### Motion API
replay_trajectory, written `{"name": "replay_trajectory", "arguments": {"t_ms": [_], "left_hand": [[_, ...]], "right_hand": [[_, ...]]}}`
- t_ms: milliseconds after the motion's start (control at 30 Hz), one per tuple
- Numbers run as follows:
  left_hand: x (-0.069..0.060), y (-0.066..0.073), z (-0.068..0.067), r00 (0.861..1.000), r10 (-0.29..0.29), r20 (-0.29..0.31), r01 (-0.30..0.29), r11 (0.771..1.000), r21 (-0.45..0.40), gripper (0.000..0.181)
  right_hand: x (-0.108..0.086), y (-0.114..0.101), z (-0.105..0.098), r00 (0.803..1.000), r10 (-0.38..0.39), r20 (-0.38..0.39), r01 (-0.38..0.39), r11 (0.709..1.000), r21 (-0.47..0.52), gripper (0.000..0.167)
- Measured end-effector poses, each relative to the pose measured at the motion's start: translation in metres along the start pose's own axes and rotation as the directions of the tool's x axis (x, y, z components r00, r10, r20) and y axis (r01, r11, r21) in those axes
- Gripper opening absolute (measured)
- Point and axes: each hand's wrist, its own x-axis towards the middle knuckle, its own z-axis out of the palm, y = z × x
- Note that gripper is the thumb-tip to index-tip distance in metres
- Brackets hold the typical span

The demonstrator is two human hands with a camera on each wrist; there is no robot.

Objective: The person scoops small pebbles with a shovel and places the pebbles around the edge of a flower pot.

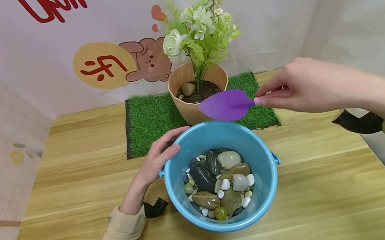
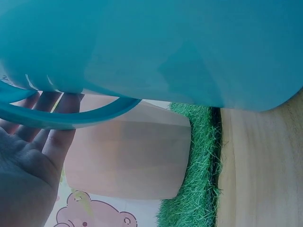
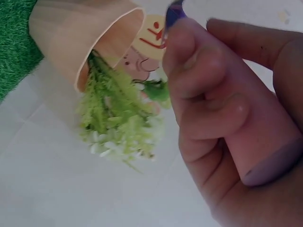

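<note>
A light blue bucket (image 1: pixel 270 195) with wet stones (image 1: pixel 201 176) and small pebbles in it stands on the table. At its left rim my left hand (image 1: pixel 158 155) holds it, thumb on the rim and fingers along the outer wall. The left wrist view has those fingers (image 2: pixel 61 120) reaching behind the bucket's handle (image 2: pixel 94 116). My right hand (image 1: pixel 304 85) grips a small trowel by its pink handle (image 3: pixel 236 90), fingers curled round it. The trowel's purple blade (image 1: pixel 228 106) hangs above the bucket's far rim, in front of the flowerpot (image 1: pixel 191 109).
The pot holds dark soil (image 1: pixel 210 87), a brown stone (image 1: pixel 188 88) and white flowers (image 1: pixel 201 22) with green leaves. Under it lies an artificial grass mat (image 1: pixel 150 116). A printed white cloth (image 1: pixel 261 8) hangs behind the wooden table (image 1: pixel 72 172).
</note>
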Motion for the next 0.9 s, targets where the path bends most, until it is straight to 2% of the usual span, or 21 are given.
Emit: {"name": "replay_trajectory", "arguments": {"t_ms": [100, 200, 300, 400, 667, 900], "left_hand": [[-0.001, 0.0, 0.0, 1.0, -0.008, -0.004, 0.008, 1.0, 0.002, 0.054], [-0.001, 0.0, -0.001, 1.0, -0.01, -0.003, 0.01, 1.0, 0.002, 0.055], [-0.001, 0.0, -0.001, 1.0, -0.003, -0.001, 0.003, 1.0, 0.003, 0.054], [-0.001, 0.0, -0.001, 1.0, 0.006, 0.0, -0.006, 1.0, 0.01, 0.054], [-0.001, 0.0, -0.001, 1.0, 0.01, 0.001, -0.01, 1.0, 0.005, 0.054], [-0.001, 0.0, 0.0, 1.0, 0.001, 0.003, -0.001, 1.0, -0.002, 0.055]], "right_hand": [[-0.007, -0.007, 0.005, 0.999, -0.035, 0.017, 0.035, 0.999, -0.028, 0.015], [-0.01, -0.012, 0.011, 0.995, -0.103, 0.014, 0.104, 0.994, -0.041, 0.015], [-0.012, -0.016, 0.018, 0.982, -0.19, 0.004, 0.19, 0.98, -0.066, 0.014], [-0.012, -0.022, 0.026, 0.969, -0.246, 0.013, 0.246, 0.962, -0.114, 0.012], [-0.012, -0.038, 0.047, 0.96, -0.269, 0.08, 0.281, 0.906, -0.318, 0.03], [-0.007, -0.045, 0.057, 0.934, -0.32, 0.159, 0.357, 0.85, -0.388, 0.023]]}}
